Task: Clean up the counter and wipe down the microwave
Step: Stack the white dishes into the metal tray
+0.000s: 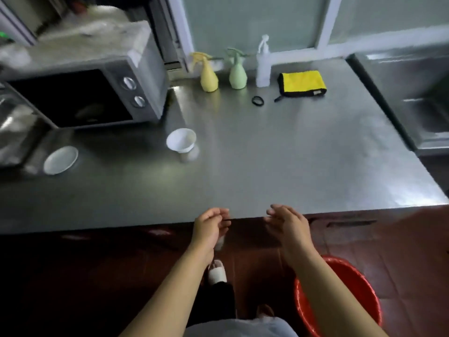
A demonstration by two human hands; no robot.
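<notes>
Both hands at the near edge of the steel desk (pixel 279 166), left hand (pixel 210 227) and right hand (pixel 288 226) empty with fingers loosely curled, microwave (pixel 97 91) back left, yellow cloth (pixel 302 83) far back, white bowl (pixel 181 140) and plate (pixel 60 159) before the microwave

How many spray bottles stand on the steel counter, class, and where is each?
3, in a row along the back edge: yellow spray bottle nearest the microwave, green spray bottle beside it, white spray bottle next to the yellow cloth.
</notes>
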